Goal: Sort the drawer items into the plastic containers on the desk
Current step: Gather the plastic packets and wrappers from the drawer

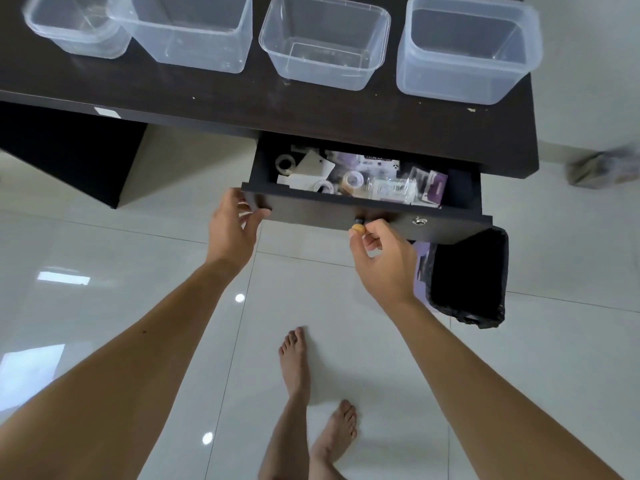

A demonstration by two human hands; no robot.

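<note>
A dark drawer [450, 223] hangs partly pulled out under the dark desk [311, 109]. Inside lie tape rolls [353, 180], white cards [311, 166] and small packets [431, 188]. My right hand [384, 261] pinches the drawer knob [357, 229] between thumb and fingers. My left hand [233, 226] grips the drawer front's left corner. Several clear plastic containers stand empty in a row on the desk: a shallow one [76, 26] at far left, a deep one [194, 32], a tapered one [322, 46] and a large one [467, 50] at right.
A bin lined with a black bag [471, 278] stands on the floor under the drawer's right end. White glossy tiles [121, 271] cover the floor. My bare feet [311, 393] are below. A blurred object [602, 169] lies on the floor at far right.
</note>
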